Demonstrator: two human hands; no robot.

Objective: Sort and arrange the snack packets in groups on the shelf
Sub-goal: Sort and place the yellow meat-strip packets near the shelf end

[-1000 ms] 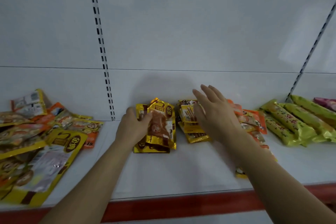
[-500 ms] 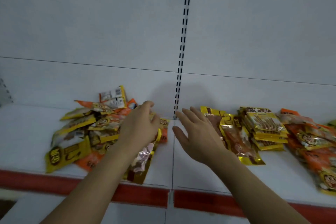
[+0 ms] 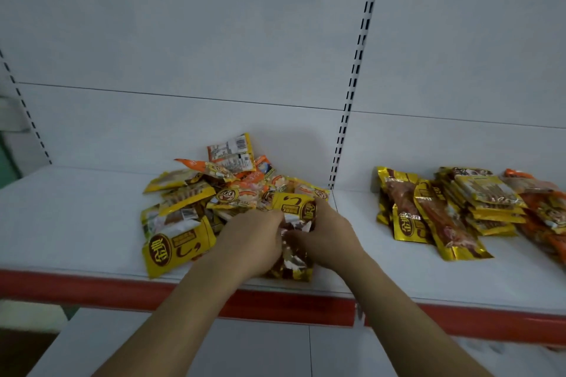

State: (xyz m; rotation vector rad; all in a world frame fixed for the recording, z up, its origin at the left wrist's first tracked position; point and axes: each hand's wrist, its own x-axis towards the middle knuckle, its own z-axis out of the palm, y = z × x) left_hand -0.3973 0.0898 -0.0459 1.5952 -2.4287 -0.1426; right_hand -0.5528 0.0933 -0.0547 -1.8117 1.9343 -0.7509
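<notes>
Fingers of both hands curl around one gold foil packet (image 3: 295, 223) at the near edge of a white shelf (image 3: 76, 223). Left hand (image 3: 254, 239) grips the packet's left side, and right hand (image 3: 329, 236) grips its right side, the two nearly touching across the crinkled wrapper. The packet's yellow top with dark brown lettering stands up between the knuckles; its shiny lower part reaches the shelf's red front strip (image 3: 92, 288).

Directly behind and to the left of the hands lies a loose heap of mixed packets (image 3: 214, 193), yellow and orange, overlapping at all angles, one showing a white barcode panel. A large yellow packet (image 3: 174, 248) lies flat at the heap's front left corner. A slotted metal upright (image 3: 355, 70) runs up the white back panel just right of the heap. Well to the right, sorted groups lie apart from the heap: a gold stack (image 3: 428, 217), then a neat pile of yellow packets (image 3: 487, 202), then orange ones (image 3: 545, 208) at the picture's edge.

Half a second ago the right hand was spread flat and holding nothing beside the gold stack, and only the left reached into the heap; now both clasp the same packet.
</notes>
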